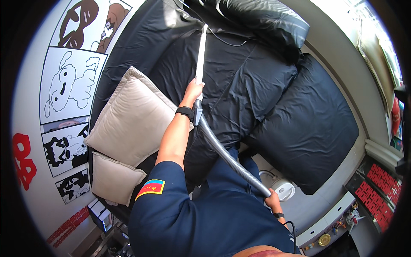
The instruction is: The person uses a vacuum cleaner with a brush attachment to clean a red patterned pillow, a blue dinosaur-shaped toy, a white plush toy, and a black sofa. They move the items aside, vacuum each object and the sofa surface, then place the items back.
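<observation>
My left hand (194,90) is closed round the lower end of a white vacuum cleaner tube (201,54), which reaches out over the black bedding (231,74). A ribbed grey hose (221,151) runs from the tube's grip, below that wrist, across my front. My right hand (273,199) is shut on the hose at the lower right. The tube's far end lies by a fold of the dark cover, and its nozzle cannot be made out. A thin cable (224,41) curves over the bedding near that end.
Two beige cushions (135,115) lie on the bed's left side. A bunched black quilt (266,25) is at the top, a black pillow (308,122) at the right. A round white appliance (284,189) is on the floor. Pictures line the left wall; a cabinet (330,218) with figurines is lower right.
</observation>
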The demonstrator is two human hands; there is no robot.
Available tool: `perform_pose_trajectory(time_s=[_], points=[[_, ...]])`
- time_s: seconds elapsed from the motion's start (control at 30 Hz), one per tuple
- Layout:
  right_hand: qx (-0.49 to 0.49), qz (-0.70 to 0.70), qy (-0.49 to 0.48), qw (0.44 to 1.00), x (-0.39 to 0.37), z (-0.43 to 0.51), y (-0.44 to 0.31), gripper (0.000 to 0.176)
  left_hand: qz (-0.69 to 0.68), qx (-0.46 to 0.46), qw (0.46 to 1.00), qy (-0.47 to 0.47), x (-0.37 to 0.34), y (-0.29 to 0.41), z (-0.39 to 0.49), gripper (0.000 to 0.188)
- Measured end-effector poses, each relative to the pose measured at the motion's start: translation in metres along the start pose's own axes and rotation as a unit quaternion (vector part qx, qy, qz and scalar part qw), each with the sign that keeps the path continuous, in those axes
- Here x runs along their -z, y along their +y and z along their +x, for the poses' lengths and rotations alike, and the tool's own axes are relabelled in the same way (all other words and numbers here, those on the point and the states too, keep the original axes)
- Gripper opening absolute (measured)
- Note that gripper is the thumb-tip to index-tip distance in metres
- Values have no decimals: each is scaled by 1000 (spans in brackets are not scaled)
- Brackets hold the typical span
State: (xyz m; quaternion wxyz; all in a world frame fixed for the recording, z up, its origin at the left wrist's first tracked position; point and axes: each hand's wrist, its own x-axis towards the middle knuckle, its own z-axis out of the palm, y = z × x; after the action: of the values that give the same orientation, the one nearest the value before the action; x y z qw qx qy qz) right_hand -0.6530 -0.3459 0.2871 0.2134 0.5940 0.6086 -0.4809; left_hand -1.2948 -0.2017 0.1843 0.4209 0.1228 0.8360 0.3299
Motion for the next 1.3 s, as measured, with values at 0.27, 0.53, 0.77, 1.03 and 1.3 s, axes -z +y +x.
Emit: perform_pose_trajectory(time_s=[0.27,0.53,0.77,1.03,1.3], points=[[5,-8,1,1000,-15,0,24,33,98,-15,995,-9,3,-28,-18,46],[-45,8,-37,998,-13,-16,33,33,147,-38,987,-42,9,-67,-77,70],[-14,-7,-7,1000,-13,-10,13,34,162,-62,983,56,31,-31,-28,68],[11,21,-5,1000,-11,2,-7,26,203,-47,977,49,2,38,17,48],[3,19,4,1000,-14,-6,1,28,230,-37,972,31,-12,35,-1,49]])
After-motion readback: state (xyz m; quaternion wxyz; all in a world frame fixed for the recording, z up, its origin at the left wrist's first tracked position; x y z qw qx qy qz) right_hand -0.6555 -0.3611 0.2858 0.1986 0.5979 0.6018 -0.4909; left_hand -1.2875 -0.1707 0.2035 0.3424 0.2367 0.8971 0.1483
